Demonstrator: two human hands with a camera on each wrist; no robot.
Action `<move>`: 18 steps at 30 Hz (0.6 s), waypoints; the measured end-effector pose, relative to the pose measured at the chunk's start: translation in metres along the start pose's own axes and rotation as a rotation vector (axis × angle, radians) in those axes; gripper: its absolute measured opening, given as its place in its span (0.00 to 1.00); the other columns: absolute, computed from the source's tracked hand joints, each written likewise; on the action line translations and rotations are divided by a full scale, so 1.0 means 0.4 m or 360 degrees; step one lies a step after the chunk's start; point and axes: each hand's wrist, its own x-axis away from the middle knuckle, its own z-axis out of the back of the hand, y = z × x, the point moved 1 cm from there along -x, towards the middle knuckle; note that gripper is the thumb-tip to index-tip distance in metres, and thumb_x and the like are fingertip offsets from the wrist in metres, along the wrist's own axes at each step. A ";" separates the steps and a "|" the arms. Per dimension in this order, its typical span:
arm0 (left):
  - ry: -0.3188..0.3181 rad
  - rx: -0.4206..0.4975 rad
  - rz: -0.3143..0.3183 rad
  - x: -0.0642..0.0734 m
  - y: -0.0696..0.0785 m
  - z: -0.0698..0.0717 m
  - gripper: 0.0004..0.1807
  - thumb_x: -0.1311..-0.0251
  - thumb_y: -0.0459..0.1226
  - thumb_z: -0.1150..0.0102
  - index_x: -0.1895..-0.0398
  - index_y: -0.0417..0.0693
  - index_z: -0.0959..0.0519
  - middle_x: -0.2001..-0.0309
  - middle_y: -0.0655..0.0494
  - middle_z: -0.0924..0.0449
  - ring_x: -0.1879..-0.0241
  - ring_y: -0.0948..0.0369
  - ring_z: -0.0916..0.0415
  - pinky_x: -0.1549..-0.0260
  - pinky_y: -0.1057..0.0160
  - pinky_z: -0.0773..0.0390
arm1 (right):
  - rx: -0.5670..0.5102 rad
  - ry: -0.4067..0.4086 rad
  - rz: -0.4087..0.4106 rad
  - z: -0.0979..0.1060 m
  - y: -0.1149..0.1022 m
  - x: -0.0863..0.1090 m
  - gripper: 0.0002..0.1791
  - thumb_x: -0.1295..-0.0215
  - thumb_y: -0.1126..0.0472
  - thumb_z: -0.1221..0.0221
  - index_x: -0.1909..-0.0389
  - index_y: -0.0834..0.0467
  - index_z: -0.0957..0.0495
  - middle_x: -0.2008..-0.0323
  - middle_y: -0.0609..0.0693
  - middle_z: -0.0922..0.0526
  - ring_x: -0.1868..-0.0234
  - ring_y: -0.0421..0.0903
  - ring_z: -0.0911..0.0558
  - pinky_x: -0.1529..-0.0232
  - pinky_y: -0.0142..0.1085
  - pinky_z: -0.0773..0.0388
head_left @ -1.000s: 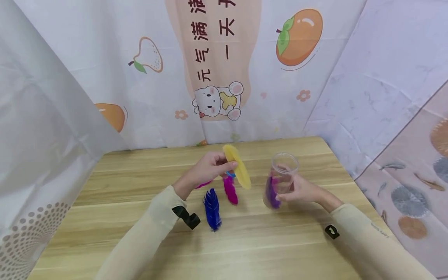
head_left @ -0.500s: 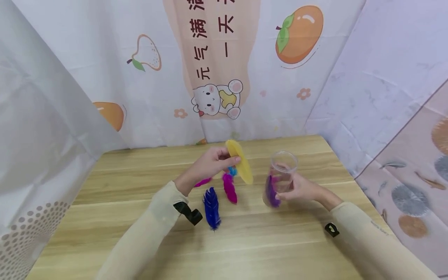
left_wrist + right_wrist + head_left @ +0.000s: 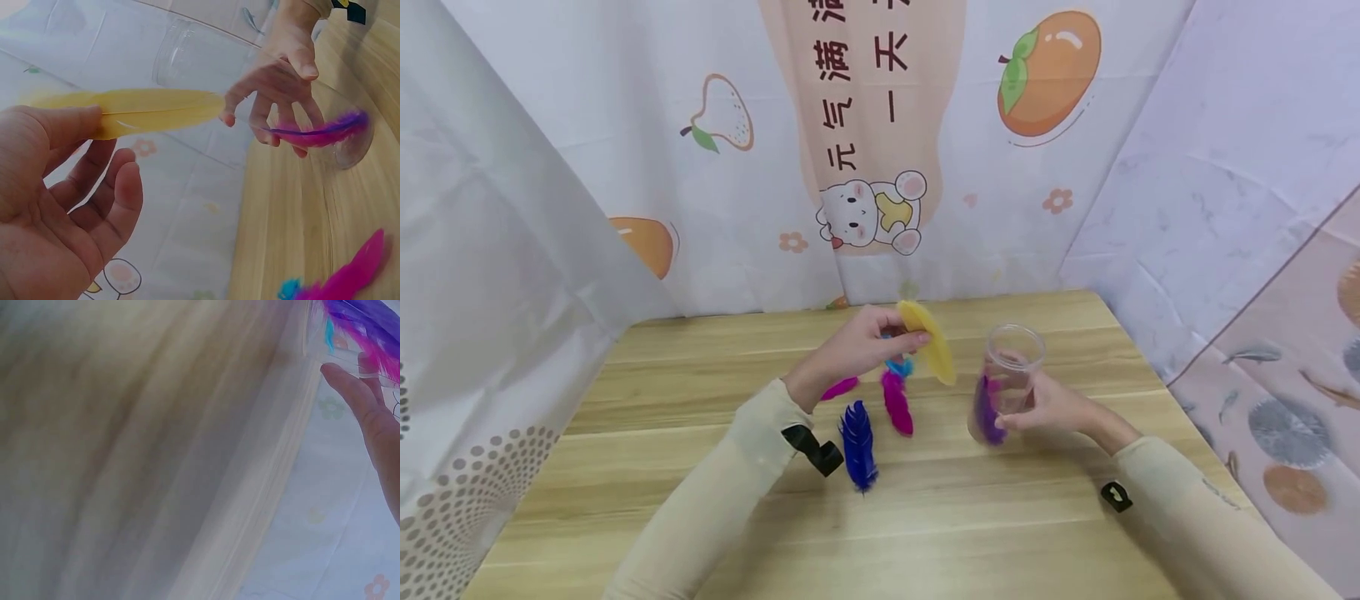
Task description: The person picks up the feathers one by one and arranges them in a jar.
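Reaches in from the near side in long cream sleeves (image 3: pixel 713 500), black straps (image 3: pixel 829 460) at the wrists, across a pale wood-grain counter (image 3: pixel 940 533). Has a ragged dark-blue feather (image 3: pixel 858 446) lying nearest, just beside the left strap. Curls the right hand (image 3: pixel 1054 408) around a tall, clear, plastic-looking cup (image 3: pixel 1017 379), purple and magenta plumage (image 3: pixel 987 412) inside. Shows farther back a magenta feather (image 3: pixel 898 406) with turquoise fluff (image 3: pixel 901 367) at the far end, plus a smaller magenta piece (image 3: pixel 840 388) partly hidden by the left arm. Pinches in the left hand (image 3: pixel 865 337), thumb against fingers, a slim yellow feather (image 3: pixel 934 346), raised above the counter, near the cup but apart. Faces a white curtain (image 3: pixel 730 242) printed with orange fruit (image 3: pixel 1052 75) and a white cartoon animal (image 3: pixel 865 212).
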 end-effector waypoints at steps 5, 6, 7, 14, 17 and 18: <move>-0.0001 -0.0021 -0.0009 -0.003 0.003 0.000 0.10 0.28 0.38 0.40 0.52 0.42 0.16 0.61 0.51 0.14 0.68 0.54 0.22 0.69 0.61 0.19 | -0.0018 -0.0003 0.0007 -0.001 0.001 -0.001 0.55 0.46 0.76 0.30 0.24 0.66 0.55 0.33 0.75 0.38 0.40 0.46 0.21 0.48 0.46 0.18; -0.0007 -0.0023 -0.0010 -0.003 0.006 0.000 0.10 0.28 0.38 0.40 0.52 0.42 0.16 0.61 0.52 0.14 0.68 0.54 0.22 0.69 0.61 0.19 | -0.0009 -0.0005 0.0005 -0.001 0.002 -0.001 0.55 0.46 0.75 0.30 0.24 0.66 0.56 0.33 0.75 0.37 0.40 0.48 0.21 0.48 0.46 0.18; -0.0015 -0.0023 -0.0012 -0.004 0.009 0.001 0.10 0.28 0.38 0.40 0.51 0.42 0.16 0.61 0.52 0.14 0.68 0.54 0.22 0.68 0.60 0.18 | -0.0001 -0.0006 0.0003 -0.002 0.002 -0.001 0.55 0.46 0.75 0.30 0.24 0.67 0.56 0.33 0.75 0.37 0.40 0.50 0.21 0.48 0.47 0.18; -0.0064 -0.0026 -0.0040 -0.020 0.052 0.000 0.11 0.27 0.39 0.41 0.50 0.43 0.17 0.59 0.50 0.14 0.63 0.53 0.20 0.64 0.57 0.16 | -0.0001 -0.0043 0.0030 -0.005 0.000 0.001 0.54 0.44 0.75 0.31 0.23 0.66 0.55 0.33 0.76 0.38 0.39 0.53 0.23 0.47 0.49 0.19; -0.0081 -0.0003 -0.0042 -0.032 0.078 -0.006 0.12 0.27 0.41 0.42 0.50 0.43 0.17 0.58 0.51 0.14 0.59 0.54 0.18 0.60 0.56 0.15 | -0.0002 -0.0056 0.0047 -0.003 -0.003 0.001 0.53 0.44 0.75 0.31 0.23 0.65 0.54 0.34 0.77 0.37 0.39 0.51 0.22 0.46 0.50 0.19; -0.0087 0.0006 -0.0041 -0.037 0.086 -0.009 0.12 0.27 0.41 0.42 0.50 0.43 0.17 0.58 0.52 0.14 0.59 0.54 0.18 0.59 0.56 0.15 | -0.0006 -0.0062 0.0048 -0.002 -0.004 0.001 0.53 0.44 0.75 0.31 0.23 0.64 0.54 0.34 0.78 0.36 0.39 0.51 0.22 0.46 0.50 0.20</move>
